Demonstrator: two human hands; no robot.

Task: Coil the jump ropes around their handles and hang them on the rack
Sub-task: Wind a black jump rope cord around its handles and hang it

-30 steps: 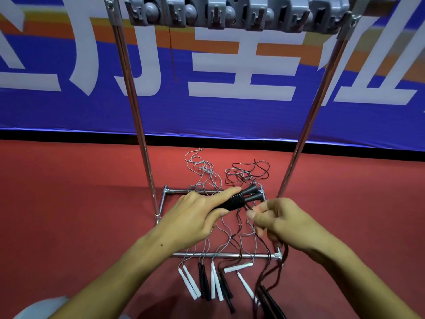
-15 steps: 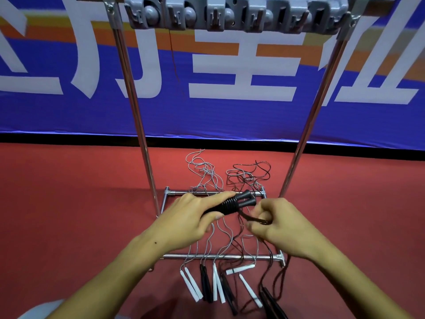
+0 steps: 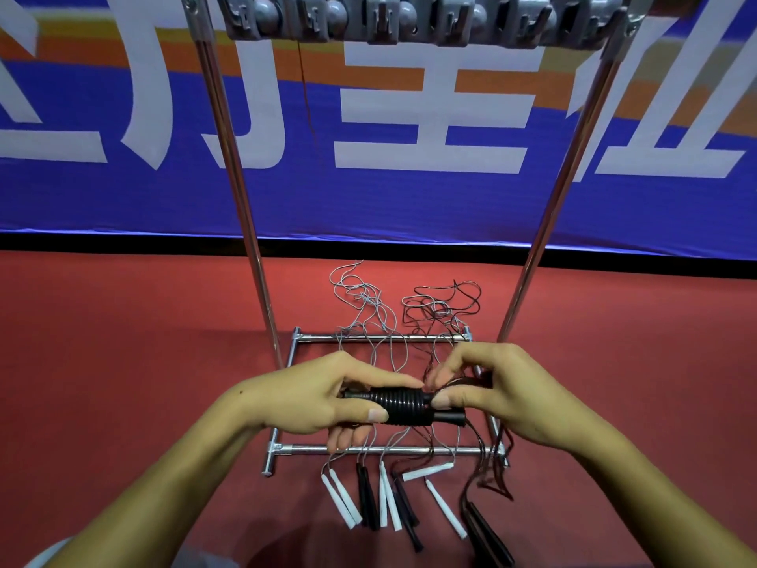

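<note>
- The blue banner [image 3: 368, 198] at 12 o'clock carries large white characters, cut off by the frame; only one resembling "主" reads whole.
- The left hand [image 3: 319, 397] curls round a pair of black handles [image 3: 403, 405] wound with black rope, at centre.
- The right hand [image 3: 504, 391] pinches the black rope [image 3: 471, 381] at the handles' 3 o'clock end.
- The rack [image 3: 409, 18] and its grey hooks stand at 12 o'clock.
- Loose white handles [image 3: 342, 502] and black ones lie on the red floor [image 3: 123, 362] at 6 o'clock.

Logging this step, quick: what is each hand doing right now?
Left hand: grips the black handles, already wrapped in cord.
Right hand: pinches the dark cord at the handles' end.
</note>
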